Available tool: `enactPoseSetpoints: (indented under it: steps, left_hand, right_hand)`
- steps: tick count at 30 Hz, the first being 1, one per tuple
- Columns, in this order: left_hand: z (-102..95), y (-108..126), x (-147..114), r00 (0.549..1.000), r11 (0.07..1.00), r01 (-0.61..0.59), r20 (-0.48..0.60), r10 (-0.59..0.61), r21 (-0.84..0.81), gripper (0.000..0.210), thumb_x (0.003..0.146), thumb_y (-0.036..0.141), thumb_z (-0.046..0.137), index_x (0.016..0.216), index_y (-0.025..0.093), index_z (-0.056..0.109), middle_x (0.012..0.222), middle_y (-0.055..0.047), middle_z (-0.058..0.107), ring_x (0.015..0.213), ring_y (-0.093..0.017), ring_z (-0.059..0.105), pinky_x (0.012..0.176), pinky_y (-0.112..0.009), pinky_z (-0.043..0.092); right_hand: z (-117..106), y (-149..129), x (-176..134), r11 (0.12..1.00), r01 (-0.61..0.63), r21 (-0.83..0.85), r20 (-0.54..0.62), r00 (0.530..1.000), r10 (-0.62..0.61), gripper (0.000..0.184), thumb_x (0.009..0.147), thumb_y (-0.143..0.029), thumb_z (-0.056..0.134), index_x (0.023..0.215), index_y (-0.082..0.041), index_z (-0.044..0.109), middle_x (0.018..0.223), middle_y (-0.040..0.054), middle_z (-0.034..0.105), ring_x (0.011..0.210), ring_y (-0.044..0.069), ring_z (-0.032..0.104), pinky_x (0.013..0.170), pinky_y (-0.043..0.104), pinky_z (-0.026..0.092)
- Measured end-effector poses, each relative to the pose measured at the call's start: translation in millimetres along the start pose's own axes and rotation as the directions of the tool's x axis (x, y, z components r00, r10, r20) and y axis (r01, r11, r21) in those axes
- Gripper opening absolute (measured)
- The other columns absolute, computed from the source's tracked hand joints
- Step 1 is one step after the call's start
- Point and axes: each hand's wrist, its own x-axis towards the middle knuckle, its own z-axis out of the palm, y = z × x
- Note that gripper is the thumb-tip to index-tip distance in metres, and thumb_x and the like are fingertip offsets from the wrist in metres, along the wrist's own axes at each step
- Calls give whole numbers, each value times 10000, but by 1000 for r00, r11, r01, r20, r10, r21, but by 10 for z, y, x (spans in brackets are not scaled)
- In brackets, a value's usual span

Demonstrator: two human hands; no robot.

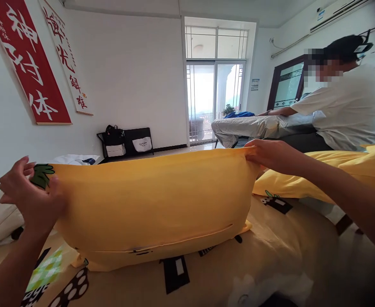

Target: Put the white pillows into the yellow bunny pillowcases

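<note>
One full-looking yellow pillowcase (155,200), contents hidden, smooth, with a long slit low down, stands on the printed sheet (213,279). The right hand (273,155) pinches one upper corner between its fingers; the left hand (36,200) spreads its fingers around the other, grip unclear. A red scroll (30,64) hangs on the wall (11,132).

Daylight glows through glass doors (201,100) beside white walls (133,72).

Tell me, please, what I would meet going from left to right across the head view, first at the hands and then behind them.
At the hands: left hand → yellow pillowcase → right hand. Behind: red scroll → white scroll → black bag → sliding glass doors → dark-framed door.
</note>
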Motion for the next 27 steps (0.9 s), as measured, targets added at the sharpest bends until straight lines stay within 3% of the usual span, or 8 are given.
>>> enactPoseSetpoints:
  steps: [3, 6, 12, 15, 17, 21, 24, 27]
  left_hand:
    - [57, 840, -125, 923, 923, -384, -12, 384, -28, 376, 860, 273, 519, 1229, 333, 483, 1245, -13, 561, 1196, -267, 500, 1016, -495, 330]
    - [240, 1817, -279, 741, 755, -631, 152, 654, -179, 255, 885, 224, 471, 1133, 222, 531, 1158, -80, 608, 1101, -238, 554, 927, -443, 342]
    - [861, 3248, -449, 601, 761, -500, 466, 649, -413, 416, 856, 313, 467, 1220, 112, 493, 1187, -137, 611, 1099, -262, 543, 960, -460, 368]
    - [1048, 3485, -465, 435, 760, -394, 623, 650, -518, 365, 862, 419, 470, 1083, 151, 580, 1066, -102, 663, 988, -255, 607, 899, -425, 437]
    - [1089, 3531, -475, 380, 745, -375, 641, 667, -553, 316, 886, 417, 453, 1018, 180, 614, 1016, -84, 677, 951, -251, 629, 814, -375, 476]
    - [1103, 3584, -516, 432, 749, -425, 614, 661, -508, 254, 898, 268, 422, 948, 164, 649, 923, -105, 684, 895, -255, 653, 734, -348, 485]
    - [1138, 3616, -555, 410, 675, -545, 544, 732, -498, 250, 883, 168, 401, 932, 137, 644, 910, -113, 679, 897, -248, 653, 769, -355, 477]
    - [1173, 3596, -567, 413, 611, -575, 452, 791, -544, 250, 901, 219, 399, 1025, 137, 600, 1008, -99, 661, 970, -237, 630, 803, -348, 476]
  right_hand:
    - [-48, -119, -51, 979, 60, -195, 3, 998, -61, 250, 866, -322, 443, 935, -153, 613, 932, 108, 674, 790, 222, 613, 605, 290, 320]
    - [-103, -266, -94, 901, 128, -415, -15, 989, -147, 191, 846, -221, 433, 818, -159, 611, 879, 95, 667, 707, 191, 590, 529, 275, 219]
    - [-109, -123, -284, 877, 228, -423, -214, 915, -341, 185, 813, -83, 417, 787, -167, 580, 719, 79, 634, 742, 186, 565, 518, 268, 230]
    - [-85, 14, -425, 917, 191, -351, -329, 891, -312, 164, 818, -134, 425, 743, -185, 562, 733, 66, 631, 714, 184, 564, 518, 264, 268]
    - [-85, 83, -496, 947, 212, -242, -401, 867, -297, 147, 816, -189, 436, 790, -191, 581, 791, 65, 643, 744, 191, 582, 555, 264, 339]
    - [-132, 190, -538, 979, 199, 48, -362, 917, -168, 325, 772, -436, 556, 1003, -212, 604, 862, 54, 658, 805, 234, 598, 665, 321, 440]
    - [-151, 229, -541, 990, 51, 130, -148, 988, -32, 354, 708, -572, 603, 732, -220, 578, 635, 3, 597, 578, 181, 534, 550, 287, 387]
    - [-120, 198, -581, 998, 3, 70, -107, 994, 5, 310, 750, -448, 566, 566, -219, 466, 487, -26, 494, 473, 135, 448, 507, 261, 315]
